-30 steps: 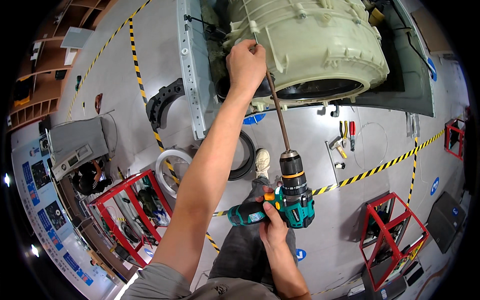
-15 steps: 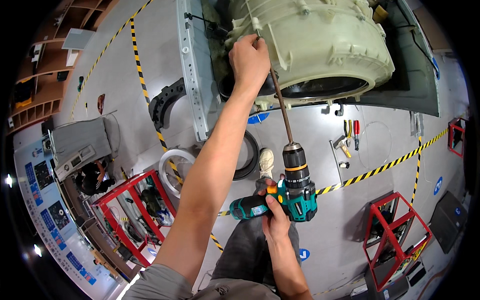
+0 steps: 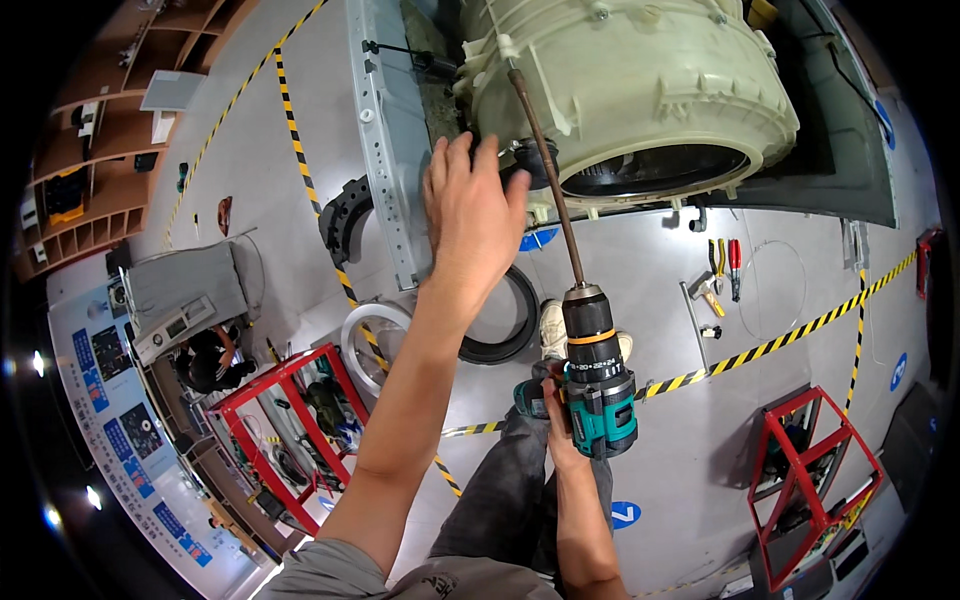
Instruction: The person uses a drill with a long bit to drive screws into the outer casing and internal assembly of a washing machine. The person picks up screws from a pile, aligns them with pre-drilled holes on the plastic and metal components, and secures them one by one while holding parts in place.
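My right hand (image 3: 562, 425) is wrapped round the handle of a teal and black cordless drill (image 3: 597, 400). A long brown driver bit (image 3: 547, 165) runs from its chuck up to the pale plastic washing machine tub (image 3: 630, 100). The bit's tip meets the tub's left side near a small raised post; whether it sits on a screw is too small to tell. My left hand (image 3: 468, 210) is open with fingers apart, beside the bit and in front of the grey metal cabinet's perforated edge (image 3: 385, 150). A dark hose-like part (image 3: 535, 160) shows just beyond its fingertips.
On the floor lie a dark rubber ring (image 3: 515, 335), a pale ring (image 3: 355, 330), a black curved block (image 3: 345, 215), pliers (image 3: 717, 257) and a hammer (image 3: 710, 298). Red frames (image 3: 290, 425) (image 3: 810, 480) stand left and right. Another person (image 3: 210, 365) is at far left.
My left hand has let go of the bit near its tip, opened and drawn back toward me. The drill has turned in my right hand, its handle now pointing more away from view.
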The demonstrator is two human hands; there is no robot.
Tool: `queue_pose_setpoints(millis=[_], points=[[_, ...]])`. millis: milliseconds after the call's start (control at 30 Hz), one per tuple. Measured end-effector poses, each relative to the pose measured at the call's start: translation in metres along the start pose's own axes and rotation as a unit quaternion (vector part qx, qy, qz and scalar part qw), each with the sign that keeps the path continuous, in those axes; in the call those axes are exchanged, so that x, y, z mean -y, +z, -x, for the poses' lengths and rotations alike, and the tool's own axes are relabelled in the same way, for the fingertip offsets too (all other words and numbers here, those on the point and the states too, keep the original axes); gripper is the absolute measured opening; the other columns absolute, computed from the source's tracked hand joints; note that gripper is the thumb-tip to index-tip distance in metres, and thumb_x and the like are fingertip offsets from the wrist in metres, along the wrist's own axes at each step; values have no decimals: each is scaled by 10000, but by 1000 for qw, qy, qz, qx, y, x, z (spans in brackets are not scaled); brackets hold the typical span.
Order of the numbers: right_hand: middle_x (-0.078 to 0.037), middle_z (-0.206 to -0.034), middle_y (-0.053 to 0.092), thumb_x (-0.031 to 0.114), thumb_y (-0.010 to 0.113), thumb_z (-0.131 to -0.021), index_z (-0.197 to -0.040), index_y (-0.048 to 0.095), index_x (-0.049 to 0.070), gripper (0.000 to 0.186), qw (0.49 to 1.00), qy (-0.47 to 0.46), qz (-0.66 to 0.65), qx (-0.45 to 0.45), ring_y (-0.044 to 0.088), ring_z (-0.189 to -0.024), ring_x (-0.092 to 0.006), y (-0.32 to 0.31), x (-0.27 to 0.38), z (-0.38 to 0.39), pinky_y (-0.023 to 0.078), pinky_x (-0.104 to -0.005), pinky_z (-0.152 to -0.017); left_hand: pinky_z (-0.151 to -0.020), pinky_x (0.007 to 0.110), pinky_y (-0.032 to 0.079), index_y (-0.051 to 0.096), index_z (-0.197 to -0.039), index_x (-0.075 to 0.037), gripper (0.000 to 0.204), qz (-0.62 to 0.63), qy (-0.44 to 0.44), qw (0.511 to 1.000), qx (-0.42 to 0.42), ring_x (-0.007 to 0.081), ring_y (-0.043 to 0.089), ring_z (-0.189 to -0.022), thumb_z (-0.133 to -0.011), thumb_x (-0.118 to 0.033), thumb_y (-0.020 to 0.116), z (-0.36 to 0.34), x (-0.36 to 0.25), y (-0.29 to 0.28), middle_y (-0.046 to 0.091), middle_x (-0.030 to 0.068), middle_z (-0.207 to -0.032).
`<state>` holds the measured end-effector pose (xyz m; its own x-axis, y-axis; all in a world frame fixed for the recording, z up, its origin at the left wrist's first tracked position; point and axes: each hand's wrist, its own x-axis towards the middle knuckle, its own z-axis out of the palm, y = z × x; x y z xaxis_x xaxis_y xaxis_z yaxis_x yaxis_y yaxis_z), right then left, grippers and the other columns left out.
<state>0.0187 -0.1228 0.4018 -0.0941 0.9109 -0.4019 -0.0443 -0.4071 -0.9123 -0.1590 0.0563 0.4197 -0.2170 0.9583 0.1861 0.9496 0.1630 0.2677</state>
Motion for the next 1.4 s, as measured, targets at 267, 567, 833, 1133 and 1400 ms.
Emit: queue_pose_setpoints(millis=[267,567,833,1133,1400], points=[[-104,-1057,663,1,623,-885,-1129,618,6,244,963,-89,251,32,624,-1005,-194,-21,-38,-2,518,-325,-847,-1004,472,338,590,-1209,-27,589,-44,1,999,13,363,396,-1234,-695,-217,805,6,-4,21,478,171,-1279],[-105,-966,681,-16,643,-853,-1060,655,7,208,990,-34,133,-17,646,-864,-210,-24,-56,-11,523,-323,-760,-974,461,351,612,-1155,-28,538,-23,7,1000,-20,350,425,-1190,-681,-190,808,3,0,25,510,150,-1226],[-126,-844,648,84,716,-750,-1013,631,-19,296,953,-137,263,-62,630,-743,-241,-8,-23,-39,499,-336,-681,-970,461,351,610,-1142,-25,513,-17,10,1000,-13,354,430,-1177,-696,-197,797,2,3,27,513,159,-1213],[-175,-826,637,123,721,-690,-1045,627,-83,421,911,-322,247,-70,614,-706,-313,-13,-26,-62,480,-381,-664,-960,459,351,607,-1133,-15,485,-11,16,1000,-19,358,433,-1168,-730,-226,776,4,4,26,514,163,-1203],[-154,-807,638,98,714,-683,-1042,629,-76,408,884,-344,308,-70,609,-676,-303,-19,-8,-70,481,-370,-632,-948,456,353,605,-1132,-19,476,-12,15,999,-39,353,439,-1158,-718,-183,774,2,4,28,519,150,-1195]])
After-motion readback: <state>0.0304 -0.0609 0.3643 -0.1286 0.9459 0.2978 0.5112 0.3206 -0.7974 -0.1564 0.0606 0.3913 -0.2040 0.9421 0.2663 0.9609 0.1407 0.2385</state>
